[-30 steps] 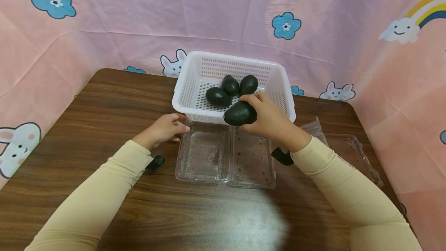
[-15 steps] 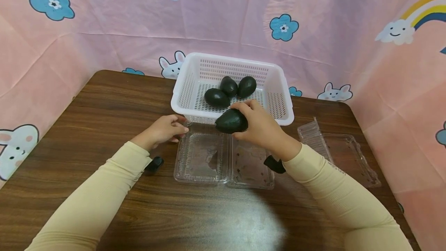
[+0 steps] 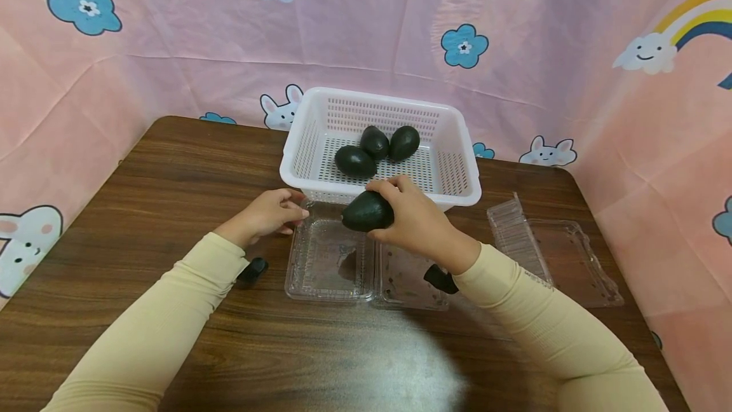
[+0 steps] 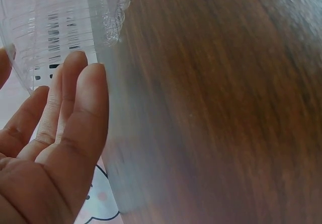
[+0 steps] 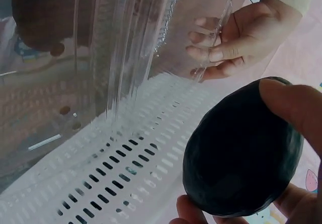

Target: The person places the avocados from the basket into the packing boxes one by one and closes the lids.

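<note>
Right hand [image 3: 417, 224] grips a dark avocado [image 3: 368, 211], fingers curled over the top and thumb beneath. The fruit is held in the air just in front of the near wall of the white basket [image 3: 463, 170], above the open clear container [image 3: 328, 259] — over the seam between its two halves, slightly toward the left half. A dark shadow lies on that left half below the fruit. In the right wrist view the avocado [image 5: 241, 148] fills the lower right, with the slotted basket wall [image 5: 115, 168] behind it.

Left hand [image 3: 269, 213] rests on the brown surface [image 3: 171, 170] at the far left corner of the container, fingers lightly bent, fingertips touching the clear plastic rim; it holds nothing. Left wrist view shows the fingers [image 4: 75, 98] straight against the ribbed clear plastic [image 4: 60, 22].

Three more avocados [image 3: 374, 142] lie together in the basket. A second clear container [image 3: 566, 259] stands open on the surface to the right — well apart from both hands.
</note>
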### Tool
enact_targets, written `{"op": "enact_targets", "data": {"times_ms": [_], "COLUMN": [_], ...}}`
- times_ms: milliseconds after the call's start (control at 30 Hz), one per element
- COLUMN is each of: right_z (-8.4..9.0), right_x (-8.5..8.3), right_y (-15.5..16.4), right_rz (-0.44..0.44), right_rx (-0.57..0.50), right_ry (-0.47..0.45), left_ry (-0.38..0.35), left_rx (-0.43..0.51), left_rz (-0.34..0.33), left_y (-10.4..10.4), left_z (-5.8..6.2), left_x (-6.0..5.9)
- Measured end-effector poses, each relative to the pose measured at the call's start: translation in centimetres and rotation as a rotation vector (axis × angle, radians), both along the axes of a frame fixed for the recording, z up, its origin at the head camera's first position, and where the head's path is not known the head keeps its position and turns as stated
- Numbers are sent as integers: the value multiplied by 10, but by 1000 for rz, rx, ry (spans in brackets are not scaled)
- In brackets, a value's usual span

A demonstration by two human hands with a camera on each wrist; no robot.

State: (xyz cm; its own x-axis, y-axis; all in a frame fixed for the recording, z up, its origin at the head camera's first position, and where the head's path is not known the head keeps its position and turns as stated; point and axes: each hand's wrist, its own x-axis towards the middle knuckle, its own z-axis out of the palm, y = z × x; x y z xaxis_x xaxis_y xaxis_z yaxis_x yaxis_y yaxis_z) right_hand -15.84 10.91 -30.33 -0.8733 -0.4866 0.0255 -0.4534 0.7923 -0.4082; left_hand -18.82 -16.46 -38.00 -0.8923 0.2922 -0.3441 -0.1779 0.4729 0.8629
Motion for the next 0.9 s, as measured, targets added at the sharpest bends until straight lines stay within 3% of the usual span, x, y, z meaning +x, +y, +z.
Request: {"op": "enact_targets", "data": {"times_ms": [900], "right_z": [-25], "right_x": [3], "right_y": [-23], "right_rz": [23], "right_rx": [43], "right_ry": [-3], "left_ry": [0], "left_rx": [-5], "left_rz": [5], "left_y": [0], "left_z": [0], "left_x": [1]}}
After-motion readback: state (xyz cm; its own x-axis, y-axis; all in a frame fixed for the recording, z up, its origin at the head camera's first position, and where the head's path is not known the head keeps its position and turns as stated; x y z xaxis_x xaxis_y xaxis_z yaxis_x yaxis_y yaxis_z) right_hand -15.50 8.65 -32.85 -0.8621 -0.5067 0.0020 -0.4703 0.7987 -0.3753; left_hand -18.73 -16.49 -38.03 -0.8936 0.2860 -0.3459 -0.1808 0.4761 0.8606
